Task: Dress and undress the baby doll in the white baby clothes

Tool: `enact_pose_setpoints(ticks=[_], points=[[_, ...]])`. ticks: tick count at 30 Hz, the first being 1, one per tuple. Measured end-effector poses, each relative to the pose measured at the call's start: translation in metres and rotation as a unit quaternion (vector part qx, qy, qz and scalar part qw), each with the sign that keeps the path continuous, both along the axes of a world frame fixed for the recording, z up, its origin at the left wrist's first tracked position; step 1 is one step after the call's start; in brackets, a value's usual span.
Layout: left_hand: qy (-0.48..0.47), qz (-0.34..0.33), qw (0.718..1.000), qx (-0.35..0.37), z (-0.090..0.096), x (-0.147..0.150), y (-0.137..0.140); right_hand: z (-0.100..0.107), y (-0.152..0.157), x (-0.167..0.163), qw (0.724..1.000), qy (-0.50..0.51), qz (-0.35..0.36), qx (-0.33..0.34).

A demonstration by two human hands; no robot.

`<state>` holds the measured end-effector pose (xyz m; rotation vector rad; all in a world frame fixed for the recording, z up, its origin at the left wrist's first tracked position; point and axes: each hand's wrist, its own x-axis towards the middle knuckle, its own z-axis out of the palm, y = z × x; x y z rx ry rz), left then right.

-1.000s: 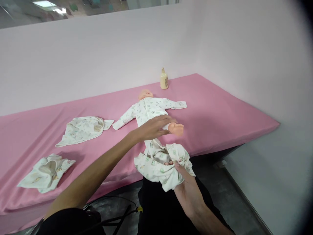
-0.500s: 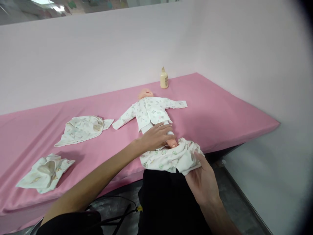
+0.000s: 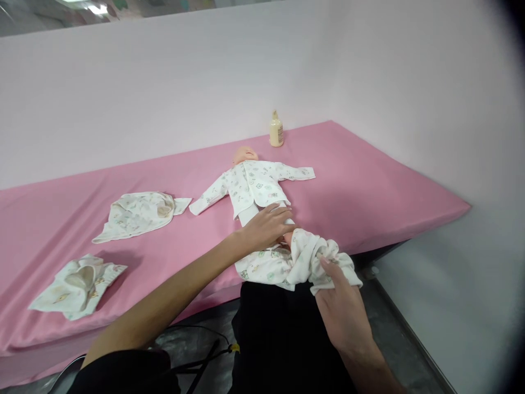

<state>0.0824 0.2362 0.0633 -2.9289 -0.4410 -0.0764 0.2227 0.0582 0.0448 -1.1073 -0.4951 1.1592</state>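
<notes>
Printed baby trousers (image 3: 287, 262) lie bunched at the mattress's (image 3: 369, 186) near edge, below the doll (image 3: 254, 186). Right hand (image 3: 342, 312) pinches a fold of the trousers; left hand (image 3: 268, 227), fingers loosely together, rests on the doll's legs. Bottle (image 3: 276, 131) stands at the far edge, two folded garments (image 3: 139, 213) toward the left end.

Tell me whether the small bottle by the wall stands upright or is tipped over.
Upright: the bottle stands on its base on the pink mattress, cap pointing up, beyond the doll.

A baby doll (image 3: 255, 183) in a printed white top lies face-up; bunched printed trousers (image 3: 293, 262) cover its feet.
</notes>
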Motion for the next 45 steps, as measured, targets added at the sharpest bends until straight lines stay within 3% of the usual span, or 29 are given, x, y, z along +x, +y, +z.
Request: enact_pose_setpoints(ticks=[4, 9, 13, 15, 18, 20, 22, 26, 33, 38, 41, 45], points=[[-0.043, 0.028, 0.998, -0.046, 0.0, 0.003, 0.002, -0.008, 0.011, -0.01, 0.999, 0.005, -0.037, -0.016], [-0.083, 0.067, 0.99, -0.087, -0.004, 0.011, 0.001, -0.012, 0.025, -0.016, 0.999, 0.027, -0.015, -0.037], [-0.126, 0.105, 0.976, -0.142, 0.0, 0.008, -0.017, -0.008, 0.033, -0.012, 0.994, 0.095, -0.013, -0.05], [-0.177, 0.16, 0.95, -0.201, 0.006, 0.004, -0.033, -0.007, 0.036, -0.012, 0.991, 0.132, 0.006, -0.024], [-0.249, 0.228, 0.876, -0.344, 0.02, -0.001, -0.058, -0.006, 0.037, -0.013, 0.987, 0.159, 0.036, -0.001], [-0.234, 0.236, 0.838, -0.433, 0.027, -0.002, -0.07, -0.006, 0.037, -0.014, 0.986, 0.165, 0.037, -0.002], [-0.194, 0.238, 0.825, -0.475, 0.031, 0.0, -0.076, -0.004, 0.036, -0.013, 0.986, 0.163, 0.039, -0.008], [-0.188, 0.252, 0.823, -0.473, 0.028, 0.005, -0.07, -0.003, 0.034, -0.011, 0.987, 0.15, 0.057, -0.013], [-0.184, 0.16, 0.815, -0.525, 0.023, -0.004, -0.045, -0.006, 0.035, -0.012, 0.974, 0.216, 0.048, 0.038], [-0.17, 0.145, 0.815, -0.534, 0.023, -0.011, -0.025, -0.005, 0.035, -0.011, 0.972, 0.225, 0.039, 0.048], [-0.159, 0.17, 0.842, -0.486, 0.025, -0.013, -0.017, -0.006, 0.035, -0.011, 0.97, 0.235, 0.047, 0.047], [-0.131, 0.208, 0.91, -0.333, 0.026, -0.013, -0.01, -0.009, 0.034, -0.011, 0.967, 0.244, 0.06, 0.045]])
